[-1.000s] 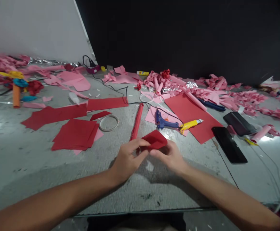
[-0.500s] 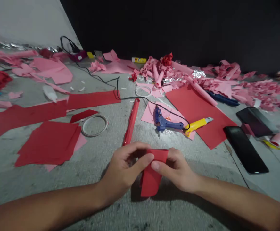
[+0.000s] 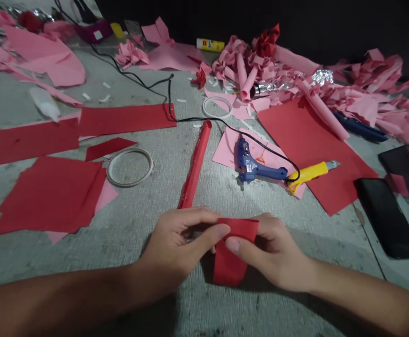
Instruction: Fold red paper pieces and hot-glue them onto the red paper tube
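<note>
Both hands pinch a folded piece of red paper (image 3: 230, 269) low in the middle of the view. My left hand (image 3: 179, 245) grips its left edge, the thumb lying across the front. On the right edge, my right hand (image 3: 274, 252) presses its thumb to the face while its fingers go behind, where they are hidden. Just beyond the hands lies a rolled red paper tube (image 3: 196, 166). A blue hot glue gun (image 3: 250, 161) rests on pink paper to the right of the tube, and a yellow utility knife (image 3: 310, 175) lies beside it.
Stacked red paper squares (image 3: 50, 196) and a tape roll (image 3: 130, 167) lie to the left. A black cable (image 3: 197, 119) crosses the floor to the glue gun. At right are a black phone (image 3: 390, 220) and a red sheet (image 3: 317, 135). Crumpled pink paper (image 3: 383, 75) fills the back.
The view has tilted down and come closer, so the surroundings sit higher and wider in the picture. Both hands keep their hold on the folded red paper, which appears slightly turned.
</note>
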### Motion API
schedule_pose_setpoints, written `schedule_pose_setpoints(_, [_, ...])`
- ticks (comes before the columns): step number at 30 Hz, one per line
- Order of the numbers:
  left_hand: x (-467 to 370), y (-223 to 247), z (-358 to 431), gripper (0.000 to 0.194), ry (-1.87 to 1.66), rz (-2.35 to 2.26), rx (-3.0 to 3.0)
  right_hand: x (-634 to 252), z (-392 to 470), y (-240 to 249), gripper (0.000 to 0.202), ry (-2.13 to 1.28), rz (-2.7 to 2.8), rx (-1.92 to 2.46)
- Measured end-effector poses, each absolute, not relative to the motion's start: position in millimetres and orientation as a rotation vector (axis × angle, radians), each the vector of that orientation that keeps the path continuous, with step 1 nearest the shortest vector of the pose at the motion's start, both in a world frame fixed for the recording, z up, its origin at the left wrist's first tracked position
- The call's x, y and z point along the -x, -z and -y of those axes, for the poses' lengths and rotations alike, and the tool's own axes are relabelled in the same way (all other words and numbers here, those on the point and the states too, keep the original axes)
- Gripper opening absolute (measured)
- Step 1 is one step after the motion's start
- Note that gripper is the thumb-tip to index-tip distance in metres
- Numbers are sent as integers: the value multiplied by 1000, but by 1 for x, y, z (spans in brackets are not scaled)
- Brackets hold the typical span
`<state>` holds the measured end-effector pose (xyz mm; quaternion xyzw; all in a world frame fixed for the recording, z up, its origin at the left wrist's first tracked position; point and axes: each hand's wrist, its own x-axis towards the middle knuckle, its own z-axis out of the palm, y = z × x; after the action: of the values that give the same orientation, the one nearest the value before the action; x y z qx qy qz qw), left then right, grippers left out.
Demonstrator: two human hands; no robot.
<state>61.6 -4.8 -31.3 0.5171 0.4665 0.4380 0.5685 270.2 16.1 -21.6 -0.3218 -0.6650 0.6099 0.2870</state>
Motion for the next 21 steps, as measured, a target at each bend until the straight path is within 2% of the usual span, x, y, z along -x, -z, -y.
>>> schedule_pose_setpoints(12, [-62,23,4,19,-975,-1048,-1172,-268,-18,20,13,-1630,1745,837])
schedule_pose_setpoints(21, [-61,28,5,19,-978,-1011,-1192,-268,-17,20,18,-1565,1779,858])
